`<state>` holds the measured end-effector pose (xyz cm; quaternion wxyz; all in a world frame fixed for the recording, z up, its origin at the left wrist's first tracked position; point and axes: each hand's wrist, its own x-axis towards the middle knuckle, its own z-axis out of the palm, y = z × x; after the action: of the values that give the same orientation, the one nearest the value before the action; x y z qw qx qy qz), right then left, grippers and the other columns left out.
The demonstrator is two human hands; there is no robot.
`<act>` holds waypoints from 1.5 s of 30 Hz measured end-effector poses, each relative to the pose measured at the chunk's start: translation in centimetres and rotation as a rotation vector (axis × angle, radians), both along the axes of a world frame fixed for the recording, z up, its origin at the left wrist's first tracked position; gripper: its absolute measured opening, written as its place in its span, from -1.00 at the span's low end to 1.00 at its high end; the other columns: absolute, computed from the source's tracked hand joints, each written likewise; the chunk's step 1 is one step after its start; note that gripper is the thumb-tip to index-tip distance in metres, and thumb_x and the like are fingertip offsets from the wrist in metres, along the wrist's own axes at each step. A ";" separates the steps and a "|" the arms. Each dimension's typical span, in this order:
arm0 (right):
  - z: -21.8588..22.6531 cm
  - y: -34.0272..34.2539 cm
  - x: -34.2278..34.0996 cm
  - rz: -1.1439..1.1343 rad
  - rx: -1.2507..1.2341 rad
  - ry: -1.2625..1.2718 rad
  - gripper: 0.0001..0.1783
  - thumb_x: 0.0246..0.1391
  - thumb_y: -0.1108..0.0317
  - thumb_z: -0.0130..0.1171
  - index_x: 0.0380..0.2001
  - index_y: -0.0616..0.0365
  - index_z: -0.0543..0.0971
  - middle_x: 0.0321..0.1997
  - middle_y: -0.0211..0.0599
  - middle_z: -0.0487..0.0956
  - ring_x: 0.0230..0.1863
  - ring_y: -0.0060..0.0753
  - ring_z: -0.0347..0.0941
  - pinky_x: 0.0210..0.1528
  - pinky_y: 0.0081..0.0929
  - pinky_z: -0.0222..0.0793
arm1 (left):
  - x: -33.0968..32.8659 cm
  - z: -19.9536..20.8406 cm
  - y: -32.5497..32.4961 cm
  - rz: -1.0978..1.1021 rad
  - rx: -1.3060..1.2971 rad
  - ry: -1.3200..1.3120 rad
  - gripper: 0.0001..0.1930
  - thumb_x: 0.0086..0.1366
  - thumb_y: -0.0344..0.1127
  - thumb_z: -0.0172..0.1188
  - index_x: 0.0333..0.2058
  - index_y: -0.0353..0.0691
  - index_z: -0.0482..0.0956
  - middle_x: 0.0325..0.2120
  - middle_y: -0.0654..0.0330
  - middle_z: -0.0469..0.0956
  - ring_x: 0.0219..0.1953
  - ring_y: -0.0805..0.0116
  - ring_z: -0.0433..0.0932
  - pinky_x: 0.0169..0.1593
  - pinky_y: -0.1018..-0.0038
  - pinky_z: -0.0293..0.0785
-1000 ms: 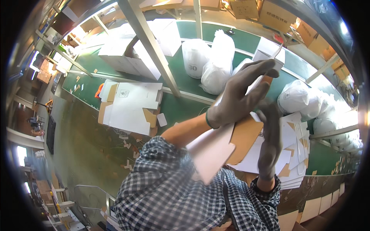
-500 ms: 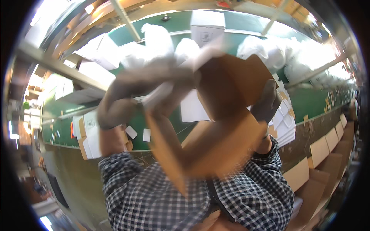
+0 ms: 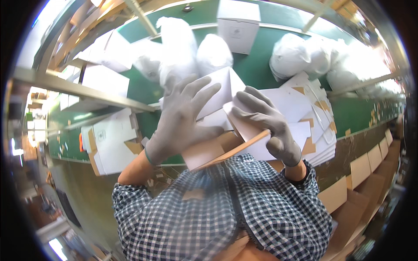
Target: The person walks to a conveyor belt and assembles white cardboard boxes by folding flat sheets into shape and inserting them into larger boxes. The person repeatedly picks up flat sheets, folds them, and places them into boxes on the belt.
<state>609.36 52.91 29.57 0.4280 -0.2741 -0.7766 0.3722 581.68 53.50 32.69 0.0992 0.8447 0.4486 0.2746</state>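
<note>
In front of my chest a white cardboard box (image 3: 216, 98) with brown edges stands tilted, its flaps partly folded. My left hand (image 3: 180, 117), in a grey glove, lies against the box's left side. Its fingers are spread and stretched out, the thumb reaching over a near flap. On the other side my right hand (image 3: 265, 122), gloved too, has its fingers bent over the right-hand flap and grips the carton. Part of the left side is hidden behind my left hand.
A stack of flat white cartons (image 3: 320, 126) lies on the right of the green bench (image 3: 257, 65); more flat cartons (image 3: 115, 137) lie left. White wrapped bundles (image 3: 178, 43) and a closed white box (image 3: 238, 30) stand behind. Open brown cartons (image 3: 361, 191) line the lower right.
The box has turned so that its white faces show instead of the brown inside. My left hand has moved from above it to its left side; my right hand has come inward and lower.
</note>
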 end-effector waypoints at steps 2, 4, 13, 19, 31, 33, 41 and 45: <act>0.1 -0.4 -1.5 -0.134 -0.124 0.009 -0.21 0.33 -0.34 0.10 0.08 0.27 0.71 0.40 0.20 0.49 0.52 0.27 0.26 0.49 0.09 0.21 | -0.2 1.4 -0.2 0.108 -0.061 -0.176 -0.17 0.03 -0.08 0.52 0.31 -0.16 0.51 0.29 -0.04 0.45 0.42 -0.07 0.27 0.54 0.00 -0.07; 0.1 -0.8 -2.7 -0.294 -0.349 0.171 -0.37 0.39 -0.08 0.19 0.12 0.35 0.67 0.38 0.22 0.51 0.50 0.20 0.30 0.46 -0.03 0.29 | 0.1 3.1 -1.4 0.352 -0.092 -0.524 -0.22 0.20 -0.06 0.47 0.30 -0.39 0.46 0.33 -0.17 0.41 0.48 -0.09 0.23 0.48 -0.08 0.17; 0.7 -1.8 -2.7 -0.288 -0.245 -0.204 -0.20 0.11 0.37 0.45 0.40 0.31 0.42 0.46 0.05 0.46 0.11 -0.16 0.69 0.12 -0.32 0.62 | 1.5 0.9 -10.5 0.262 0.066 0.245 -0.34 0.17 -0.04 0.45 0.21 -0.23 0.62 0.34 -0.31 0.35 0.39 -0.21 0.38 0.41 -0.07 0.36; -0.8 1.4 -2.6 -0.269 -0.701 0.147 -0.08 0.30 0.01 0.27 0.52 0.33 0.20 0.58 0.08 0.27 0.56 -0.03 0.20 0.40 -0.27 0.32 | 1.5 0.3 -12.3 0.094 -0.009 0.214 -0.35 0.11 -0.06 0.48 0.15 -0.24 0.64 0.11 -0.08 0.66 0.18 -0.01 0.64 0.38 0.05 0.46; -6.6 4.0 -0.7 0.342 -1.138 -0.143 0.26 0.22 -0.73 -0.51 0.58 0.14 0.14 0.48 0.08 0.38 0.48 -0.09 0.33 0.28 -0.14 0.52 | -3.1 -2.2 -17.9 0.326 0.093 -0.105 -0.42 0.30 -0.19 0.40 0.22 -0.30 0.50 0.23 -0.08 0.49 0.26 0.11 0.50 0.49 -0.05 0.15; -8.1 3.8 -0.8 0.155 -1.102 -0.397 0.36 0.10 -0.82 -0.60 0.60 0.09 0.07 0.36 0.19 0.47 0.38 -0.05 0.44 0.19 -0.16 0.60 | -4.3 -6.2 -18.0 0.510 -0.170 -0.579 -0.37 0.47 -0.20 0.23 0.38 -0.36 0.28 0.31 -0.07 0.43 0.28 0.17 0.46 0.48 0.13 0.17; -3.3 4.3 0.9 -0.008 0.196 -0.260 0.14 0.25 -0.58 -0.16 0.56 0.13 0.14 0.48 0.24 0.27 0.51 0.07 0.22 0.45 0.05 0.30 | -5.2 -0.7 -20.0 0.475 -0.629 -0.718 -0.26 0.58 0.13 -0.09 0.41 -0.45 0.30 0.35 -0.10 0.41 0.43 0.13 0.30 0.45 0.25 0.21; 4.1 2.9 3.0 0.218 -0.369 0.121 -0.03 0.22 -0.25 0.09 0.50 0.19 0.24 0.52 0.12 0.27 0.56 0.03 0.19 0.52 -0.05 0.21 | -3.7 2.3 -16.1 0.277 -0.549 -0.907 0.07 0.41 0.47 -0.01 0.53 -0.36 0.03 0.47 -0.14 0.24 0.53 -0.03 0.19 0.51 0.05 0.15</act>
<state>612.40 55.77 33.63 0.3736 -0.2395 -0.6933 0.5678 577.97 37.45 35.03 0.4624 0.5175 0.5231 0.4947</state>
